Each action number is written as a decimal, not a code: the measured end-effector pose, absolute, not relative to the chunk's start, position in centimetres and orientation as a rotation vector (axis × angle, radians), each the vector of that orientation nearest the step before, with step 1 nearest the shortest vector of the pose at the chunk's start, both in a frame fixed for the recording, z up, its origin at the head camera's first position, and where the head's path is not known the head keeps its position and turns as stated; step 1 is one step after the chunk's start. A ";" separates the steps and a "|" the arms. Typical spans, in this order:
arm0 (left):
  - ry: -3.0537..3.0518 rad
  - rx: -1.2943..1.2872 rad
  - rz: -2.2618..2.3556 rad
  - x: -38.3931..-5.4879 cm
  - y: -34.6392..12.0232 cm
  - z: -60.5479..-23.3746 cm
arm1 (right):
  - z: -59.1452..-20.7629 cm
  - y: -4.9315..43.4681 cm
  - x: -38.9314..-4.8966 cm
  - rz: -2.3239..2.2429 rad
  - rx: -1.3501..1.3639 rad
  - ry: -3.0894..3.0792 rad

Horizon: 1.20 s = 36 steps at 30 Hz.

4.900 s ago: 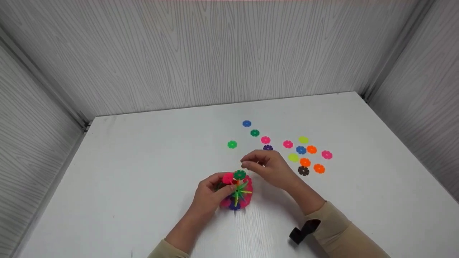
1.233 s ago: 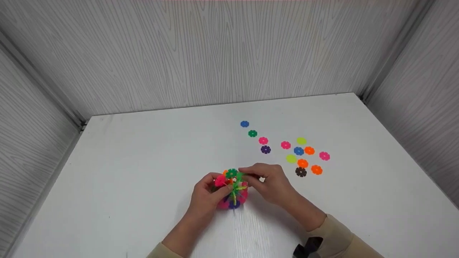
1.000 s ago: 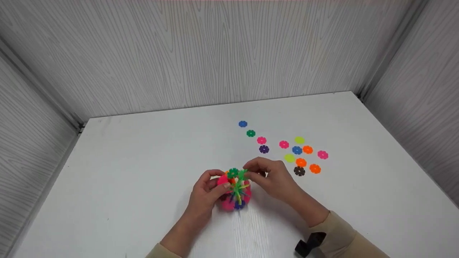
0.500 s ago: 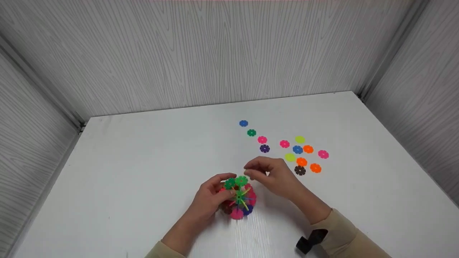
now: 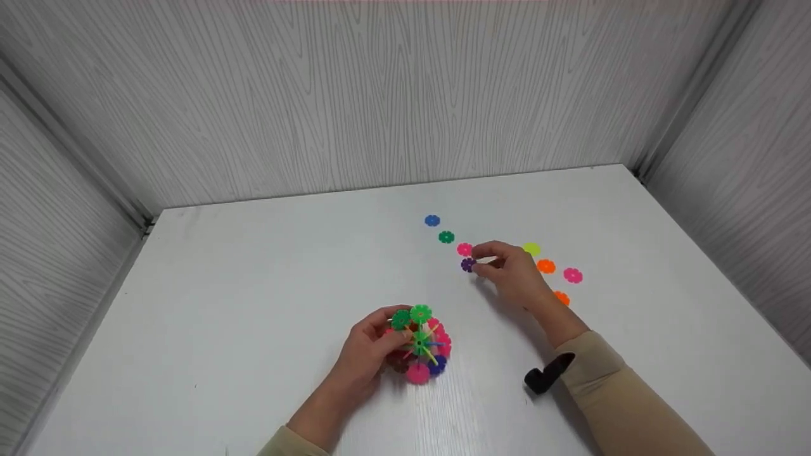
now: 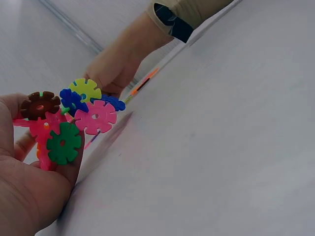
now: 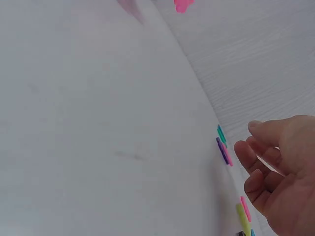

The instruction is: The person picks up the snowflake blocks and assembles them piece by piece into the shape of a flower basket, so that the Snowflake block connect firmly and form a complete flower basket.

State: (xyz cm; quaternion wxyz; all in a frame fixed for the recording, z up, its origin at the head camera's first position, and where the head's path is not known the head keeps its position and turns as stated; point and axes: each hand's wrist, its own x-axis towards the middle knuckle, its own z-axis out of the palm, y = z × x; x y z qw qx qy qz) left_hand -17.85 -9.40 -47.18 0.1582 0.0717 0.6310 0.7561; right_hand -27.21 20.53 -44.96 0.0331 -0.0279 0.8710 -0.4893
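Note:
My left hand (image 5: 370,345) grips a round cluster of interlocking plastic discs (image 5: 420,342), thumb on the near side. A bright green disc (image 5: 421,313) and a dark green disc (image 5: 401,320) stand at its top. The left wrist view shows brown, yellow, blue and pink discs on the cluster, including a pink disc (image 6: 95,117) and a green disc (image 6: 64,143). My right hand (image 5: 513,272) reaches over the loose discs, fingertips beside a purple disc (image 5: 467,265) and a pink disc (image 5: 464,249). In the right wrist view its thumb and bent fingers stand apart with nothing between them.
Farther back on the white table (image 5: 285,272) lie a dark green disc (image 5: 447,237) and a blue disc (image 5: 432,220). Yellow, orange and pink discs, among them a pink disc (image 5: 573,275), lie right of my right hand, which hides several others. Grey panels (image 5: 355,95) enclose the table.
A bright green disc left the table and now sits on top of the cluster. My right hand let go and moved right and away to the loose discs. The left hand turned the cluster slightly.

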 end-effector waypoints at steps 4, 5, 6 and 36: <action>1.808 0.195 2.166 -17.9 -9.4 -47.3 | -45.4 20.3 -28.2 -1.457 -0.056 2.686; 1.809 0.193 2.166 -17.9 -9.5 -47.3 | -45.4 20.2 -28.4 -1.441 -0.049 2.693; 1.811 0.190 2.165 -17.9 -9.5 -47.3 | -45.5 20.1 -28.6 -1.434 -0.044 2.695; 1.606 0.090 2.259 -17.6 -9.8 -46.8 | -44.1 17.7 -23.2 -1.488 -0.440 2.574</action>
